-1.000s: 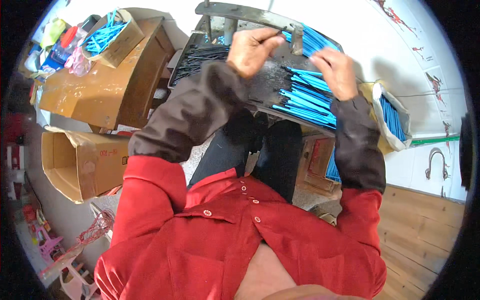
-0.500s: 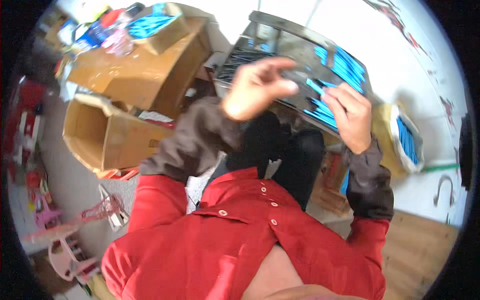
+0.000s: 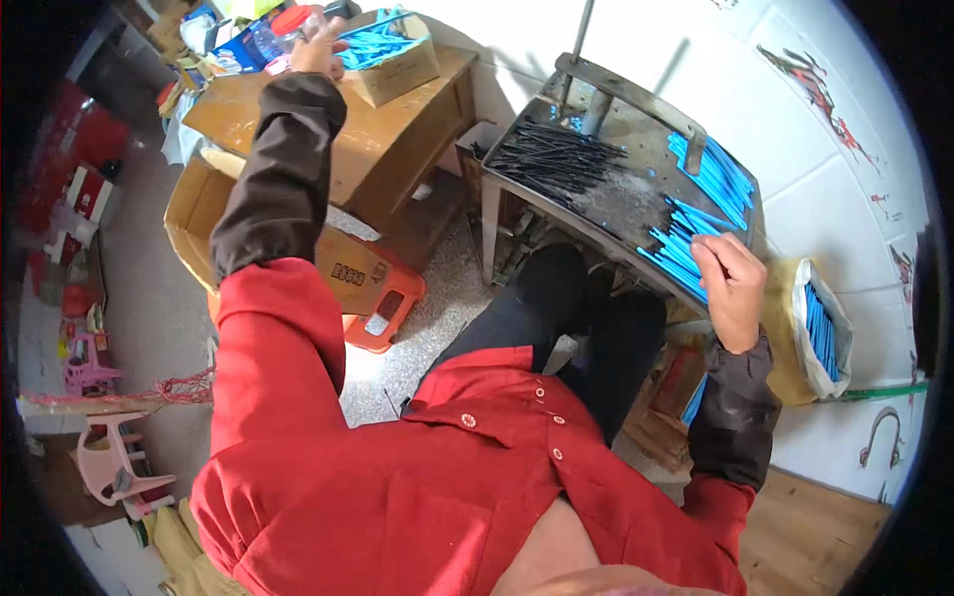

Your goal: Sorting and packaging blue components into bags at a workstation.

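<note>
Left hand (image 3: 319, 54): moved upper left, beside blue sticks (image 3: 376, 45); grip unclear
Right hand (image 3: 735, 291): still right, curled; grip unclear

red shirt (image 3: 417, 507) | round pale buttons (image 3: 558, 420) | wrinkled dark brown oversleeves (image 3: 283, 164) | black trousers (image 3: 507, 333)

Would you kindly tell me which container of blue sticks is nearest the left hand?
The cardboard box on the wooden desk, beside the left hand; the yellow sack stands at far right.
</note>
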Demonstrator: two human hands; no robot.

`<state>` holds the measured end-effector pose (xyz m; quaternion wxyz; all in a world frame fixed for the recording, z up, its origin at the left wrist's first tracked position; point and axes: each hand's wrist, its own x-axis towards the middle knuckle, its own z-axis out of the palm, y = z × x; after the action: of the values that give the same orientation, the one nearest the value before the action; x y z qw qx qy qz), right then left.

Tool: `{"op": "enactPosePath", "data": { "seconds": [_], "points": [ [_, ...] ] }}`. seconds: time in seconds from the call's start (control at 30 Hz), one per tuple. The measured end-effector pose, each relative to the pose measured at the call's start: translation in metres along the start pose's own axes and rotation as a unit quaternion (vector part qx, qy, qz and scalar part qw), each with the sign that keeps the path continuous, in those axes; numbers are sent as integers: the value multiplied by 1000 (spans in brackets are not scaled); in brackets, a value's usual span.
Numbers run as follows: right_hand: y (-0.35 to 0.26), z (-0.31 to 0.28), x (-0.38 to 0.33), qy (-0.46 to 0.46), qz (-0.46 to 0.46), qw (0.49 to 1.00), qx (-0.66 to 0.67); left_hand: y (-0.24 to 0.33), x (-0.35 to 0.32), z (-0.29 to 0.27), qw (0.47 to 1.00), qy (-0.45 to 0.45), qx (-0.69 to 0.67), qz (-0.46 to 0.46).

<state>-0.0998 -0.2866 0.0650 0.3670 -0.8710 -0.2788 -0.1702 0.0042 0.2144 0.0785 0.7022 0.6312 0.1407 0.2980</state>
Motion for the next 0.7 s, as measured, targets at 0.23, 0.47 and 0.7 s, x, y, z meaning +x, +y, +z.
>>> {"op": "enactPosePath", "data": {
  "seconds": [0.23,0.47,0.7],
  "points": [
    [26,-4,-20,-29,55,998,-4,-16,-108,124,782,-422,427,169],
    [28,-7,-33,-30,39,999,16,-87,-147,179,633,-340,580,385],
    [40,-15,-44,-17,69,997,40,-100,-139,179,664,-352,450,482]
  ]
}}
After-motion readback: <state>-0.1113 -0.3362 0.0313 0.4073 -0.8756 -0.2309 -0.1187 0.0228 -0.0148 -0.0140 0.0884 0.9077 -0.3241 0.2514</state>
